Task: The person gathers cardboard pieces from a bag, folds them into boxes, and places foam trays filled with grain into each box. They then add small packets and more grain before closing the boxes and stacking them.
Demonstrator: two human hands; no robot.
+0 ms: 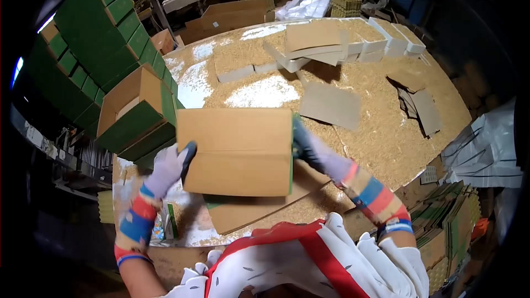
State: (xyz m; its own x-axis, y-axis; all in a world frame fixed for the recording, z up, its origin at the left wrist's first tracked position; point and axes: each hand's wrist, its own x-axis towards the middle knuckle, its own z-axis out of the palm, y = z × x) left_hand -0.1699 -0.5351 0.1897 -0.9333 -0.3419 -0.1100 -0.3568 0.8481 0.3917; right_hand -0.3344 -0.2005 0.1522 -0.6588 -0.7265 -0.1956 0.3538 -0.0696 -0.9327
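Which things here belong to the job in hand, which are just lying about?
Job: cardboard box, held by left hand and right hand; flat cardboard under it.
Lying about: stacked green boxes, grey sheet, white boxes, plastic bags.

Fingertips of right hand [312, 153] hidden behind cardboard box [237, 149]

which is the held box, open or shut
Shut: the box, held by left hand and right hand, shows two brown flaps meeting at a seam.

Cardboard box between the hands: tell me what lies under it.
Flattened cardboard sheets stick out below the cardboard box, lying on the table. How far they reach beneath, and anything else there, is covered by the box.
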